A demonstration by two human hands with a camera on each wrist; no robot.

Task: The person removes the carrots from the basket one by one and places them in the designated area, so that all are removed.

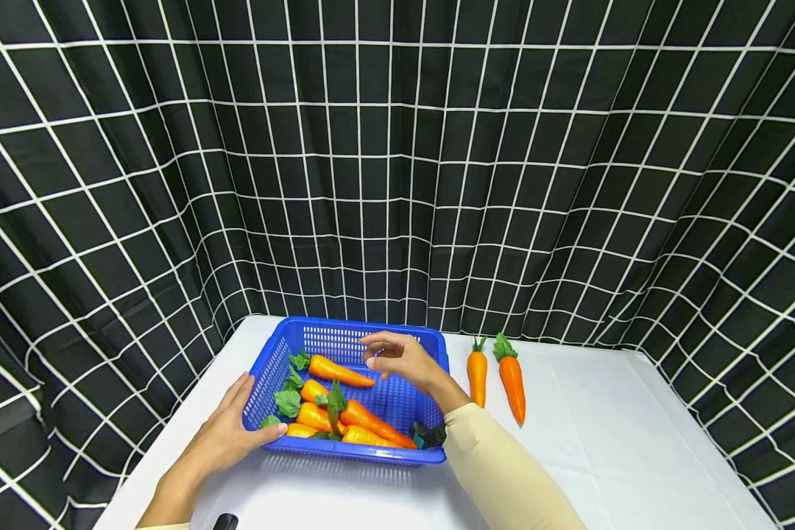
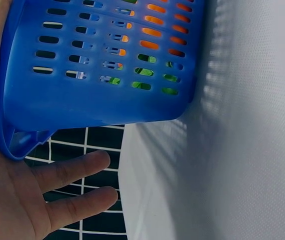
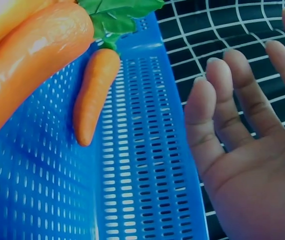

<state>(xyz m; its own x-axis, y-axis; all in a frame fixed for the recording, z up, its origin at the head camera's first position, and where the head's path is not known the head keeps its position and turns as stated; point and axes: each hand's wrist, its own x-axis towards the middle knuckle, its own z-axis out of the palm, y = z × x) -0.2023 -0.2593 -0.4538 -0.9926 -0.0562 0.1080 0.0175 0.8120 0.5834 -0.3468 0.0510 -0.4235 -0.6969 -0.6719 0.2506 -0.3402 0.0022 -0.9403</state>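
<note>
A blue plastic basket [image 1: 364,450] with slotted walls holds several orange carrots with green leaves. My left hand [image 1: 228,427] rests against the basket's front left corner, its thumb over the front rim and its fingers along the left side. Two of its fingers [image 2: 75,170] stretch straight out beside the wall in the left wrist view. Over the basket's right half hovers my right hand [image 1: 397,357], fingers loosely bent and holding nothing. Nearest below it is the tip of the rearmost carrot [image 1: 341,371]. The right wrist view shows that palm [image 3: 262,175] beside the basket rim.
Right of the basket, a shorter carrot [image 1: 477,374] and a longer carrot [image 1: 513,386] lie on the white table [image 1: 603,427]. A black curtain [image 1: 384,184] with a white grid surrounds the table's back and sides.
</note>
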